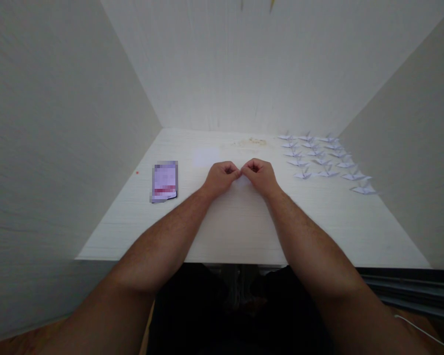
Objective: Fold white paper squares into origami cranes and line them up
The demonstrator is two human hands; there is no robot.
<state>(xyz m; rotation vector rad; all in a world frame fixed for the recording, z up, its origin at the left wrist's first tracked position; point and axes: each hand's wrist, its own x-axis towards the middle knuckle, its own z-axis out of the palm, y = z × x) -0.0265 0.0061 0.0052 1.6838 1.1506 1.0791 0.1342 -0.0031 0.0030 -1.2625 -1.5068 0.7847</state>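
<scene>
Over the middle of the white table, my left hand (223, 177) and my right hand (258, 175) meet at the fingertips. Both are closed in a pinch on a small piece of white paper (240, 181). Most of the paper is hidden by the fingers, so its folded shape cannot be made out. To the right of my hands stand several white folded paper cranes (327, 171) in rough rows.
A pale rectangle, like white paper (206, 156), lies behind my left hand. Left of it is a pixelated flat device (165, 181) with a dark edge. Brownish marks (257, 141) show near the back wall. Walls (244, 74) close in the table (237, 236) at the back and sides.
</scene>
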